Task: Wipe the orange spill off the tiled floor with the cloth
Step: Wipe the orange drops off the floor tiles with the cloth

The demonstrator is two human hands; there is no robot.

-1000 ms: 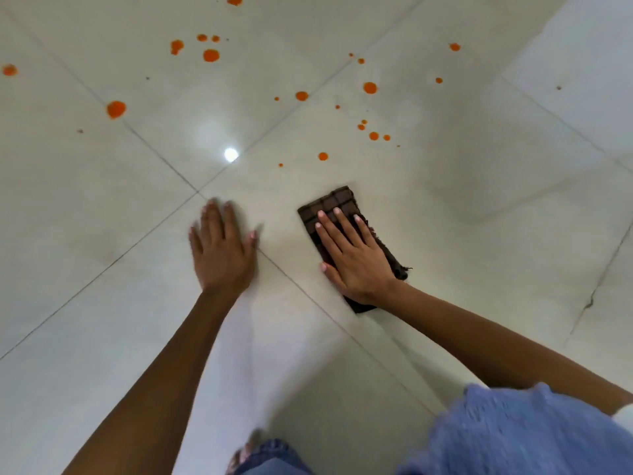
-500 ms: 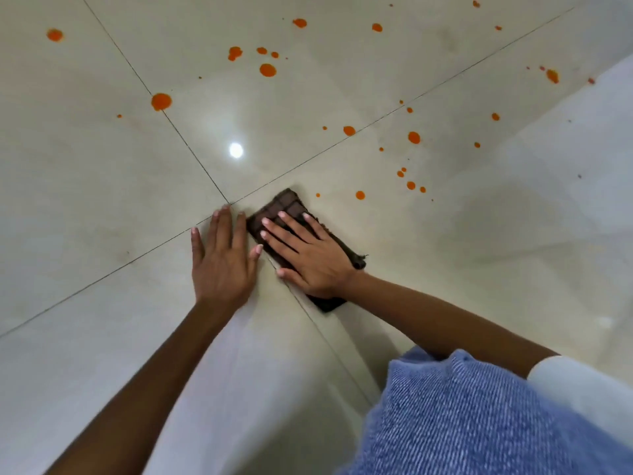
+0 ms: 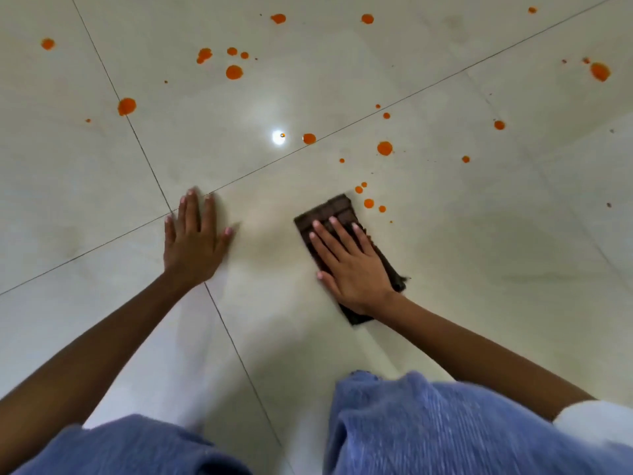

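Brown checked cloth [image 3: 334, 211] lies under right hand [image 3: 352, 269], beside orange drops [image 3: 369, 203].

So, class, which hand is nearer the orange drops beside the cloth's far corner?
Right. The right hand lies flat on the cloth, just short of the drops; the left hand rests on bare floor, farther left.
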